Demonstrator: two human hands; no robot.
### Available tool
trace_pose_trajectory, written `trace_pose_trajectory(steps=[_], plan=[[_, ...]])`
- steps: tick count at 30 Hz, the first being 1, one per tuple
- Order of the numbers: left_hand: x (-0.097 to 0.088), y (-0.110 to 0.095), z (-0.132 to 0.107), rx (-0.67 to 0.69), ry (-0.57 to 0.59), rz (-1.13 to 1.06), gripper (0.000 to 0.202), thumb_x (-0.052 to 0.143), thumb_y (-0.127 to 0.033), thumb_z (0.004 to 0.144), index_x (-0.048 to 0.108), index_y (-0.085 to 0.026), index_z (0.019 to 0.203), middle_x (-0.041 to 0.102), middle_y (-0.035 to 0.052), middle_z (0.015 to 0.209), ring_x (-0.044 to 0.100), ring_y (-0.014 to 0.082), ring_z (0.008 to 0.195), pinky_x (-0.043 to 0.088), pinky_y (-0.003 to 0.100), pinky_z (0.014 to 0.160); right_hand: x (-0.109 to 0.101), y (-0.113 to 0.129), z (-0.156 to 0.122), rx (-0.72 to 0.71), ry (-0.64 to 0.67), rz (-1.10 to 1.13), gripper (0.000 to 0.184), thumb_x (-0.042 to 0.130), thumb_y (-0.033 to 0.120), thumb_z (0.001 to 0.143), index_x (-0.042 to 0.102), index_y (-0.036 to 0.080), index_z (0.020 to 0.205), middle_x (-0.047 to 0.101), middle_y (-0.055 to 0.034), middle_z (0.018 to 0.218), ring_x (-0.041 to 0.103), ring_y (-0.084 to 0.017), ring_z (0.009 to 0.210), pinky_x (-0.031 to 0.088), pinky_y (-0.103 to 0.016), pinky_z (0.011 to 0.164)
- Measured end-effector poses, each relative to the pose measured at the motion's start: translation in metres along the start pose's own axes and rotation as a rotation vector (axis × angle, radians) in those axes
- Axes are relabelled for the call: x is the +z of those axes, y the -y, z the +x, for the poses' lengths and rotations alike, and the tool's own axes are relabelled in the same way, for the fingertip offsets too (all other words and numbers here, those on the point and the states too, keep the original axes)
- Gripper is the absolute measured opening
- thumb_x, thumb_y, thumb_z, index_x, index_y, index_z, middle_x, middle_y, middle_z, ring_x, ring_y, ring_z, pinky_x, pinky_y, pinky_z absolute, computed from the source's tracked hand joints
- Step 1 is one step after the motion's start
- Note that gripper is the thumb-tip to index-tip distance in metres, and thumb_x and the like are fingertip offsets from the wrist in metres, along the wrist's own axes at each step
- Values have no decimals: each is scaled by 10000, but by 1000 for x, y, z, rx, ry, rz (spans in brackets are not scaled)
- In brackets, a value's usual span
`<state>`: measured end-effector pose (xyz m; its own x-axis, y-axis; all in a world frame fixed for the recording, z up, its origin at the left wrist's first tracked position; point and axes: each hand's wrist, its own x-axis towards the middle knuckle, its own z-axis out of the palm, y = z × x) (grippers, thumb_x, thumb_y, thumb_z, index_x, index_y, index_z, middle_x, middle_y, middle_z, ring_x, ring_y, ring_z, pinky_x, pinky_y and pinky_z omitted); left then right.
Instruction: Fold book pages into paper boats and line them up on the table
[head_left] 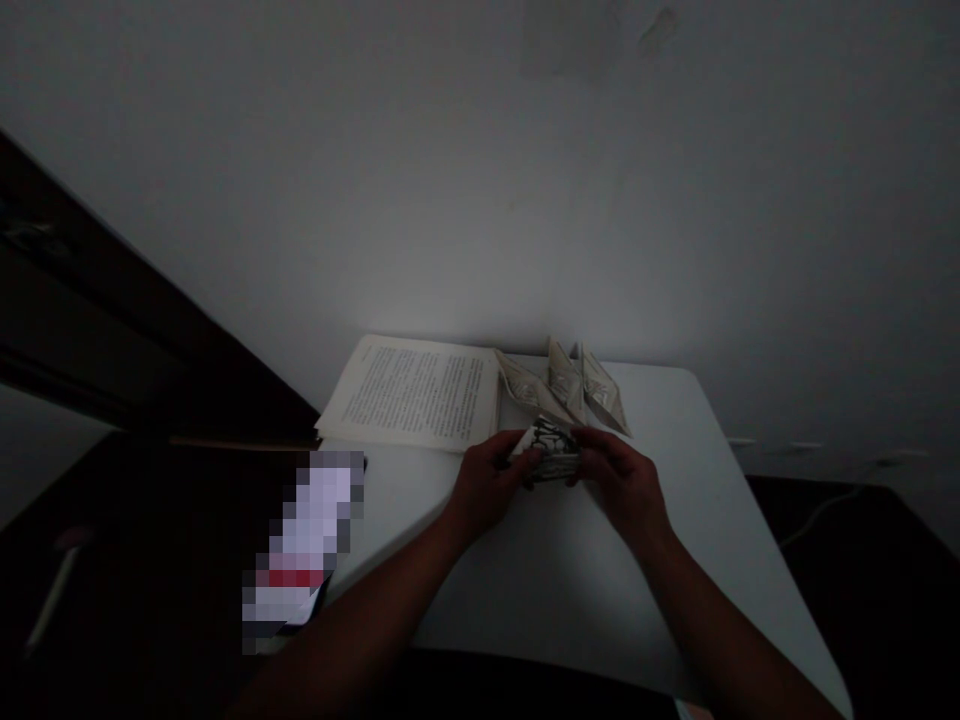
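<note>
Between my two hands is a small piece of folded paper with bold black-and-white print, held just above the table. My left hand pinches its left side, thumb in front. On the paper's right side, my right hand grips with its fingers closed. Right behind the hands stand several folded paper boats of printed paper, side by side. Dim light hides the finer folds of the held paper.
A stack of printed pages lies at the table's back left. A phone with a lit, blurred screen rests at the left edge. The white table meets a wall behind. A cable hangs at right.
</note>
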<state>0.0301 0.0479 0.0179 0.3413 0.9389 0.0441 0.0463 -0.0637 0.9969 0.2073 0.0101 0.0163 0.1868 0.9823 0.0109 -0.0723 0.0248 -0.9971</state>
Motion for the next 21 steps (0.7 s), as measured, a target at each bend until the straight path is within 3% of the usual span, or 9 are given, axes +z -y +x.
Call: trace_pose_trajectory(steps=[14, 21], plan=[[2, -4, -1, -29, 25, -162, 357, 601, -414, 785, 642, -108, 966, 668, 47, 805, 615, 135, 640, 547, 229, 506, 2, 4, -2, -91, -118, -146, 203, 675, 350, 739, 675, 183, 854, 649, 4, 561, 590, -144, 529, 497, -286, 561], [0, -4, -2, -14, 39, -193, 337, 582, -391, 805, 631, -109, 983, 659, 45, 792, 607, 134, 632, 556, 253, 525, 1, 1, 0, -25, -47, -26, 236, 676, 354, 744, 679, 174, 895, 662, -8, 584, 595, -145, 521, 497, -289, 548]])
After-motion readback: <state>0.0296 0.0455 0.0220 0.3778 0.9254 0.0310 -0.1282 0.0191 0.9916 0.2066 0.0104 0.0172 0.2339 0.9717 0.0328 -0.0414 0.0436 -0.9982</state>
